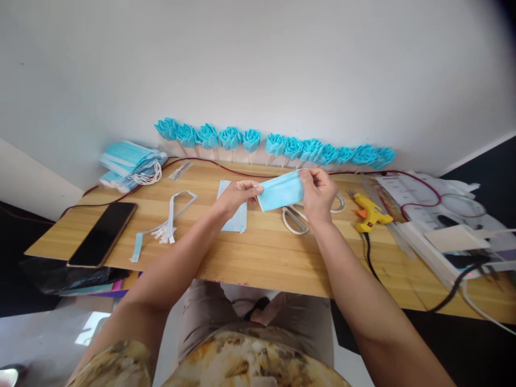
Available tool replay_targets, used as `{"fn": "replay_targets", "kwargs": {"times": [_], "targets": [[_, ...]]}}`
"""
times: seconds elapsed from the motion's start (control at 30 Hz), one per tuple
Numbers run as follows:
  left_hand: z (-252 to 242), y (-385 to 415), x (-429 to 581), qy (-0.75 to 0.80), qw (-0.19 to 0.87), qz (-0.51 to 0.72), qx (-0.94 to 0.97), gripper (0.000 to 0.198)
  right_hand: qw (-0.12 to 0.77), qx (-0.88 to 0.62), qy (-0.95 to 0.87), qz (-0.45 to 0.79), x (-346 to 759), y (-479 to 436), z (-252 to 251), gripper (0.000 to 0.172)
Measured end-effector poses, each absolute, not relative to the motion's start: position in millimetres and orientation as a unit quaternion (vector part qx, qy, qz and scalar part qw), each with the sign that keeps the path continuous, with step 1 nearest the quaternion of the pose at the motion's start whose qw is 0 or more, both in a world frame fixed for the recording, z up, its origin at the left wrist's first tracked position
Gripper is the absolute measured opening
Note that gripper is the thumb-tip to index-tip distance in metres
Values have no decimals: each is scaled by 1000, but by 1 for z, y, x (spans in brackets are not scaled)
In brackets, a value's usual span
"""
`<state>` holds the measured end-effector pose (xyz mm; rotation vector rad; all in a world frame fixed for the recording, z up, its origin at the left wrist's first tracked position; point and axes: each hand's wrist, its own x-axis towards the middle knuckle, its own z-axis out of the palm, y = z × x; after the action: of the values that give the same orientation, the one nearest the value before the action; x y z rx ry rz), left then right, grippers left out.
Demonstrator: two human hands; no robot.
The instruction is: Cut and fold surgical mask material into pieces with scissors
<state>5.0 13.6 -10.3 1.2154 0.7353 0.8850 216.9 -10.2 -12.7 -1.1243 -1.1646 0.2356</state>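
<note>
A light blue face mask sheet [281, 191] is stretched between my two hands, a little above the table. My left hand [238, 196] pinches its left end, and my right hand [320, 192] pinches its upper right corner. No ear loops show on it. Another blue sheet [234, 219] lies flat on the wood beneath my left hand. White-handled scissors [295, 220] rest under the held sheet and my right hand, their blades hidden. Cut white strips and ear loops [172, 217] lie to the left of my left forearm.
Blue flowers on sticks [230, 138] lean in a row along the wall. A stack of masks [131, 161] sits back left, a phone [102, 235] front left. To the right are a yellow glue gun [371, 213] and a white power strip [427, 252] with cables.
</note>
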Motion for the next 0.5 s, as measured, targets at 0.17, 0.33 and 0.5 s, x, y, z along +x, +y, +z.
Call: {"fn": "replay_targets", "kwargs": {"times": [0.17, 0.33, 0.5], "targets": [[1, 12, -5, 326, 584, 409, 620, 44, 645, -500, -567, 111, 212, -18, -4, 24], [13, 3, -5, 294, 448, 440, 721, 47, 584, -479, -651, 71, 200, -29, 0, 18], [7, 2, 3, 256, 317, 441, 799, 27, 542, -427, -723, 36, 190, -36, 0, 18]]}}
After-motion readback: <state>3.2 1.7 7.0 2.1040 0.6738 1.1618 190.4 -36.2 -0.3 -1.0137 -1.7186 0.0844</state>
